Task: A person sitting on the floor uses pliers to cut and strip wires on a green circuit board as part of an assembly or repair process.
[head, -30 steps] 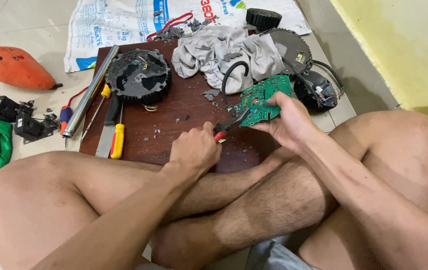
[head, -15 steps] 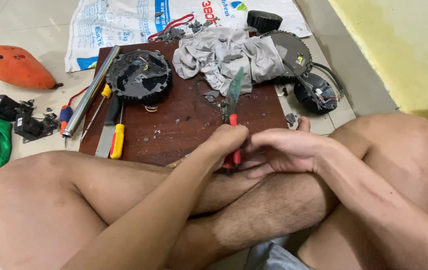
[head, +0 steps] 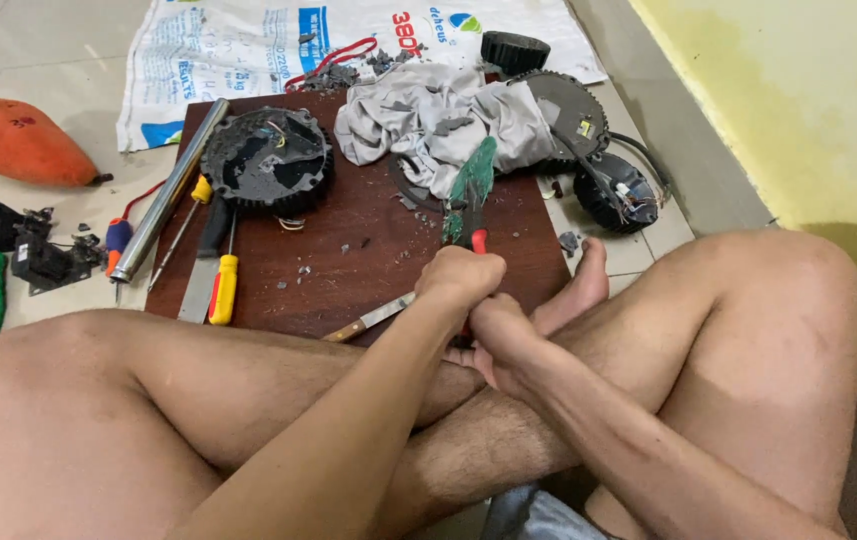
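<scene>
- Presently, a green circuit board (head: 472,182) is being held on edge above the dark wooden board (head: 368,250), just in front of the crossed legs.
- Its long axis is being kept nearly upright, tilted slightly to the right, with the upper end pointing away from the person toward the grey cloth (head: 438,120).
- A red-handled tool (head: 475,243) is being gripped by the left hand (head: 460,285), whose fingers are curled shut around the handle; the tool's tip is being pressed against the lower end of the circuit board.
- The right hand (head: 496,335) is being held just below and touching the left, its fingers closed; whether they are gripping the tool's handle or the board's lower edge cannot be told.
- A black round housing (head: 266,160) is being left lying on the wooden board's far left part, well apart from the hands.
- A yellow-handled screwdriver (head: 224,285) and a metal tube (head: 170,190) are lying along the left edge.
</scene>
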